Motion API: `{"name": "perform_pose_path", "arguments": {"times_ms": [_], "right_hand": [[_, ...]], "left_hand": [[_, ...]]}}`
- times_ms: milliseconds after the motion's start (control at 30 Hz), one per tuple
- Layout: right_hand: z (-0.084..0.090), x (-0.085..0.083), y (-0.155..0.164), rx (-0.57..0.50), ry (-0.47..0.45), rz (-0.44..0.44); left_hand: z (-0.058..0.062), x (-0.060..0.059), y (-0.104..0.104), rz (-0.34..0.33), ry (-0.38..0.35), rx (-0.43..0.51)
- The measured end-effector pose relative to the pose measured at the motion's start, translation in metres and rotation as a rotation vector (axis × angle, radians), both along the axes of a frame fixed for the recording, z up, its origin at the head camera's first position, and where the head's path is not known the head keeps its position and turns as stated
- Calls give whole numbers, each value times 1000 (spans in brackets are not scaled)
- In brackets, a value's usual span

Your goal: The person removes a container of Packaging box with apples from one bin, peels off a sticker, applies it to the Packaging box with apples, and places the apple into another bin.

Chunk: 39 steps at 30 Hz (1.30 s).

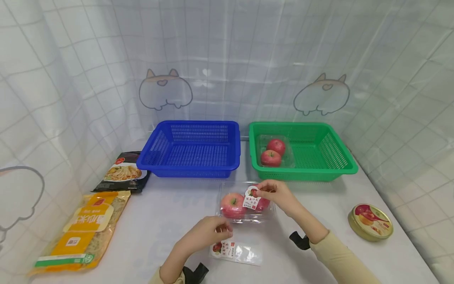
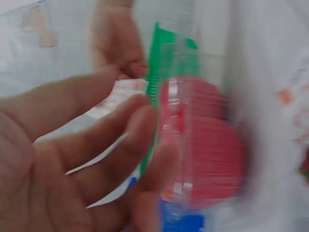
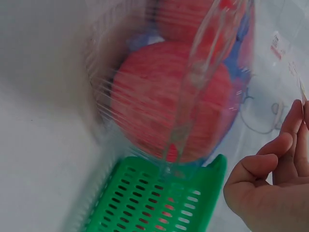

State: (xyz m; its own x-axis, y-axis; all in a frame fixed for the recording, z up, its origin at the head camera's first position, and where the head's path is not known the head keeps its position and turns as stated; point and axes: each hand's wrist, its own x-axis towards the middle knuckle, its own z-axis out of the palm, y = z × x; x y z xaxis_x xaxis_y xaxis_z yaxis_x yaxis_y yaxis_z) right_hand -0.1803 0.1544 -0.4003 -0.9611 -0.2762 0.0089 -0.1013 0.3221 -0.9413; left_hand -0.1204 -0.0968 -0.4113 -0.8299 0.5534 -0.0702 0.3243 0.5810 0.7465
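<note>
Head view shows a clear plastic clamshell box [image 1: 247, 203] holding two red apples, lying on the white table [image 1: 170, 225] near the middle, just in front of the gap between a blue plastic mesh basket [image 1: 191, 148] on the left and a green plastic mesh basket [image 1: 301, 152] on the right. The right hand [image 1: 278, 195] rests on the box's far right edge, its fingertips pinching the box's rim beside a paper label. The left hand [image 1: 205, 234] sits at the near left corner of the box, fingers curled down; whether they pinch the box or the loose clear plastic wrapper [image 1: 237, 251] lying just nearer cannot be told. Inside the green basket lies a second clear box of two red apples [image 1: 274, 152]. Far left on the table lie a dark noodle packet [image 1: 122, 171] and a yellow grain packet [image 1: 85, 230]; a round gold tin [image 1: 370, 221] sits at the right. Both wrist views are blurred.
</note>
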Motion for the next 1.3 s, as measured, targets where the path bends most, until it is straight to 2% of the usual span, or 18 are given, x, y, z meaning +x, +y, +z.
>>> {"name": "perform_pose_path", "arguments": {"times_ms": [133,200,300,467,633,800,1000,1300], "right_hand": [[-5,-15,-4,-2,-47,10],[-8,-19,-7,1,-54,19],[-12,-23,-13,8,-56,31],[-18,-25,-18,56,1,30],[-20,-28,-21,130,77,12],[-22,-30,-23,197,119,8],[-25,-32,-25,302,181,5],[-34,-28,-28,461,481,-76]], "left_hand": [[8,-14,7,143,143,70],[7,-22,13,216,230,56],[2,-30,22,287,332,19],[-8,-39,33,347,470,8],[-14,-42,38,361,584,16],[-20,-44,40,321,605,-6],[-25,-47,44,281,609,-101],[-28,-52,42,250,541,-218]]}}
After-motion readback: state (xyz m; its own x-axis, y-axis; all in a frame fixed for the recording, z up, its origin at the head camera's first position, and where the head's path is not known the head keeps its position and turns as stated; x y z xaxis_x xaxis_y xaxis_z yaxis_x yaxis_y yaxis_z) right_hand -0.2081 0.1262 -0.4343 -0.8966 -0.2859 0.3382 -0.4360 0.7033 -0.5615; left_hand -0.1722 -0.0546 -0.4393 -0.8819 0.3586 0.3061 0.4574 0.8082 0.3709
